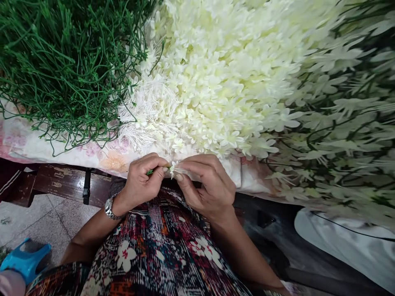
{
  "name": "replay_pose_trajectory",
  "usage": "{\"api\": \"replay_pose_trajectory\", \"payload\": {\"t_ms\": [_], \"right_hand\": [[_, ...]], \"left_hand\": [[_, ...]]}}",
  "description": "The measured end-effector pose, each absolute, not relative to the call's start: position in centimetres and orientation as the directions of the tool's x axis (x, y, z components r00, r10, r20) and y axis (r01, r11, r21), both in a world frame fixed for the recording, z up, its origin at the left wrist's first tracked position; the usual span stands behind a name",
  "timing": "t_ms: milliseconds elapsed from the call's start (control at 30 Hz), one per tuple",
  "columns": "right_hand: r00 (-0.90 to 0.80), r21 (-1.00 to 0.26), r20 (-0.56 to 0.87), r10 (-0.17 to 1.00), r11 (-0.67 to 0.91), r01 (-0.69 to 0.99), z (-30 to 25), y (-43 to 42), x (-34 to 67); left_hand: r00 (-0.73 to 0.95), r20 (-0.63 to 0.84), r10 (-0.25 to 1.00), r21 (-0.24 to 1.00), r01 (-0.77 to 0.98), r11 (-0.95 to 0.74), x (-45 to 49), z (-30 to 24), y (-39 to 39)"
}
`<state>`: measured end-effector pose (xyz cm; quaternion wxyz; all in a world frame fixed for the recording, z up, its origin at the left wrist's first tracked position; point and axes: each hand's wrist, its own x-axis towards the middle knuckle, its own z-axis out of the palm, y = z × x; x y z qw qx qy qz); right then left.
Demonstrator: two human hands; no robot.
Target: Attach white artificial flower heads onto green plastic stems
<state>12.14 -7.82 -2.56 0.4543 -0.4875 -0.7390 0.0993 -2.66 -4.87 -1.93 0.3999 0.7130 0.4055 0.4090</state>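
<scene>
My left hand point(147, 174), with a metal watch point(110, 208) on its wrist, is closed in a pinch on a green plastic stem point(149, 172). Between my two hands a small white artificial flower piece point(173, 168) shows at the stem's end. My right hand point(208, 181) pinches the thin white strands of this piece between thumb and fingers. Just beyond the hands lie a bunch of white thread-like stamens point(148, 111) and a big heap of cream artificial petals point(228, 82). The palm side of both hands is hidden.
Green plastic stems point(68, 70) are piled at the left. Finished-looking white flowers on stems point(336, 115) lie at the right. A flowered cloth point(111, 160) covers the table's near edge. A blue plastic stool point(27, 257) stands on the floor at lower left.
</scene>
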Motion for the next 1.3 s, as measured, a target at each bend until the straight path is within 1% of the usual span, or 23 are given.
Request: {"api": "replay_pose_trajectory", "payload": {"t_ms": [167,300,400,667,767,1100,1300], "right_hand": [[-0.171,-0.495,0.641,0.748,0.574,0.652,-2.1,-7.7,12.5],[-0.243,-0.431,0.637,0.731,0.599,0.675,-2.1,-7.4,12.6],[-0.277,-0.413,0.624,0.73,0.61,0.676,-2.1,-7.2,12.6],[-0.342,-0.423,0.564,0.752,0.619,0.662,-2.0,-7.1,12.8],[-0.352,-0.437,0.555,0.754,0.624,0.648,-2.0,-7.0,12.8],[-0.325,-0.5,0.558,0.763,0.622,0.603,-2.7,-6.8,12.5],[-0.309,-0.511,0.555,0.772,0.61,0.605,-2.9,-6.5,12.4]], "left_hand": [[0.362,0.177,0.915,0.93,0.242,-0.275,-2.8,-1.6,-4.6],[0.385,0.157,0.909,0.931,0.248,-0.266,-2.9,-1.4,-4.4],[0.405,0.148,0.902,0.928,0.26,-0.269,-2.9,-1.3,-4.4],[0.419,0.101,0.902,0.936,0.267,-0.229,-2.9,-1.2,-4.5],[0.416,0.106,0.903,0.932,0.276,-0.237,-2.8,-1.3,-4.4],[0.397,0.136,0.907,0.913,0.306,-0.271,-2.6,-1.7,-4.5],[0.399,0.147,0.905,0.897,0.331,-0.292,-2.6,-1.8,-4.4]]}}
